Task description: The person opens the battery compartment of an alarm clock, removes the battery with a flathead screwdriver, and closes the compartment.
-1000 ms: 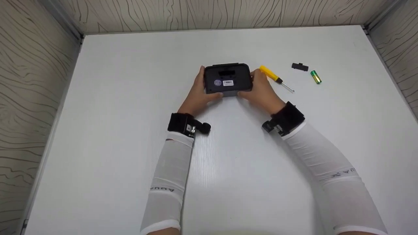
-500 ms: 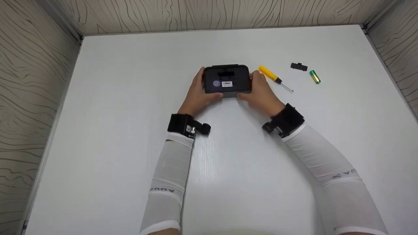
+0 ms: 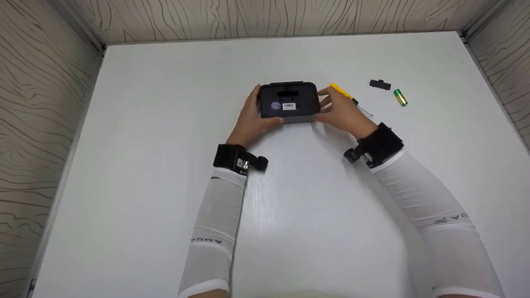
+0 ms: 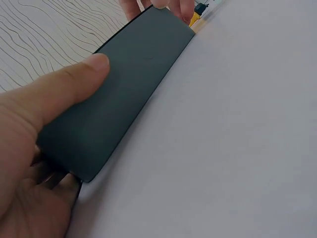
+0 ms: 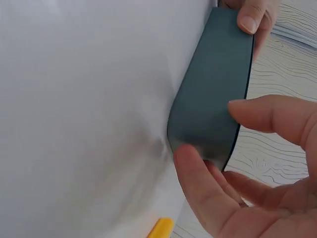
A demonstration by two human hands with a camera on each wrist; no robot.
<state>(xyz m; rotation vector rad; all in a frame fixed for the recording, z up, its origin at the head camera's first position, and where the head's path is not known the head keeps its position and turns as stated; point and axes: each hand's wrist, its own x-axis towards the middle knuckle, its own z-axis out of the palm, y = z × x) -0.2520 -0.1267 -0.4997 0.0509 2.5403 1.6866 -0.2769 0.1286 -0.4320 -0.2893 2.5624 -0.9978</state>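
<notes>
A black box-shaped device [image 3: 306, 108] with rounded corners stands tilted up on the white table. Its back, with two labels and a dark battery slot, faces up in the head view. My left hand [image 3: 250, 118] grips its left end, thumb along the near grey side and fingers round behind. At the right end, my right hand [image 3: 341, 114] has spread, lightly bent fingers; the right wrist view puts its thumb and fingertips at the device's edge and end [image 5: 205, 119]. The thumb of the left hand [image 4: 64, 87] presses the smooth side in the left wrist view. The device's front is hidden.
A yellow-handled screwdriver [image 3: 340, 91] lies just beyond the right hand, partly covered by it. Farther right lie a small black battery cover [image 3: 380, 85] and a green-and-gold battery [image 3: 400, 97]. Wood-patterned panels [image 3: 281, 18] border the white table [image 3: 165, 103].
My right hand has shifted right along the device, its thumb moving away from the left thumb and its fingers spreading. The left hand and device have stayed almost still.
</notes>
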